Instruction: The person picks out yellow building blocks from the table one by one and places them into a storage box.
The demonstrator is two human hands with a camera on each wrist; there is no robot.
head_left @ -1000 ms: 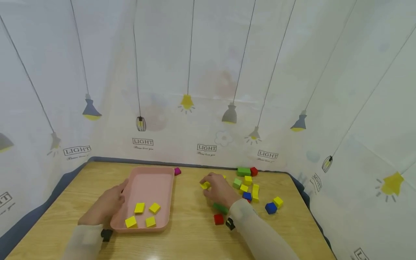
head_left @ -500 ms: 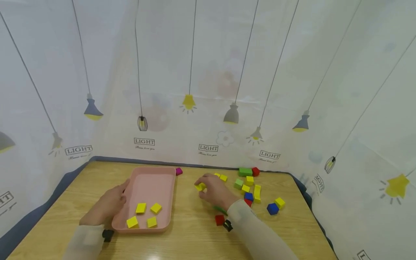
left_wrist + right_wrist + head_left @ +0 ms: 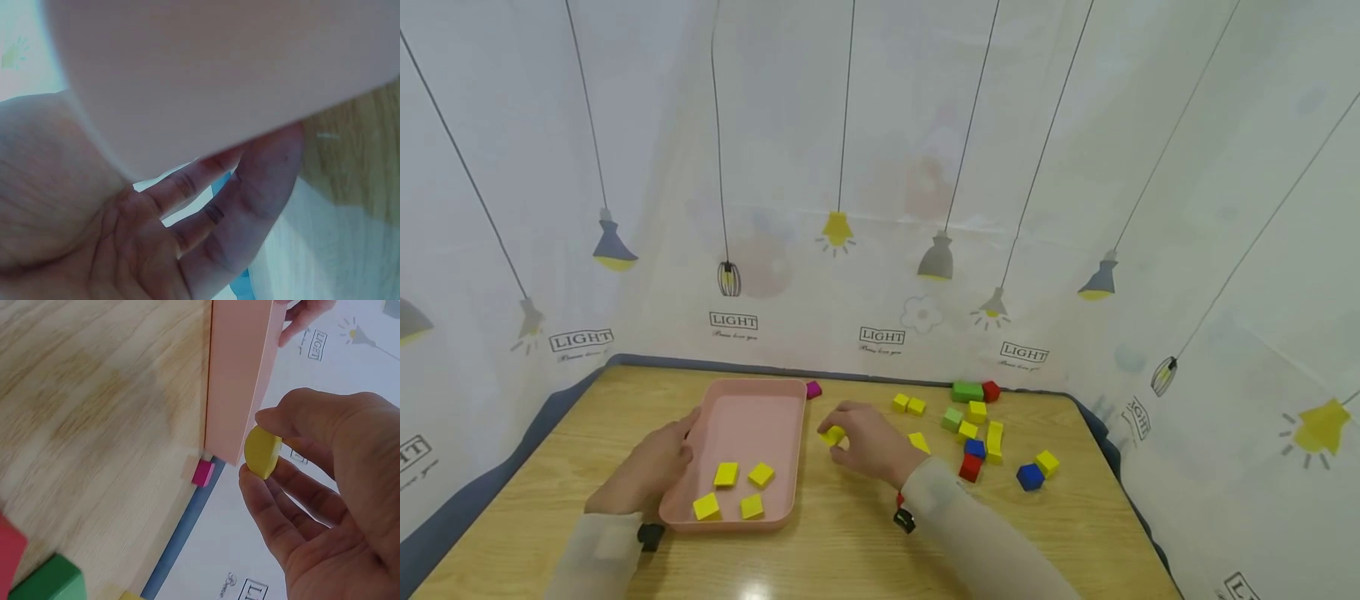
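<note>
My left hand (image 3: 649, 465) grips the left side of a pink tray (image 3: 752, 421). In the left wrist view its fingers (image 3: 269, 175) reach beneath the tray wall (image 3: 212, 75). Inside, toward the tray's near end, lie several yellow blocks (image 3: 726, 475). Just right of the tray, my right hand (image 3: 874, 443) pinches a yellow block (image 3: 262, 453) between thumb and fingertips, held above the table. One side of that block is curved, as the right wrist view shows. A magenta block (image 3: 813, 389) sits by the tray's far right corner.
Loose blocks spread over the table's right half: yellow ones (image 3: 900, 402), a long green one (image 3: 967, 392), red ones (image 3: 970, 467), blue ones (image 3: 1030, 477). A curved yellow piece (image 3: 994, 442) lies among them. A printed cloth wall (image 3: 805, 317) stands behind the table (image 3: 850, 533).
My right hand has moved left toward the tray with the yellow block, uncovering yellow blocks behind it. The left hand stays on the tray, and the blocks inside have not moved.
</note>
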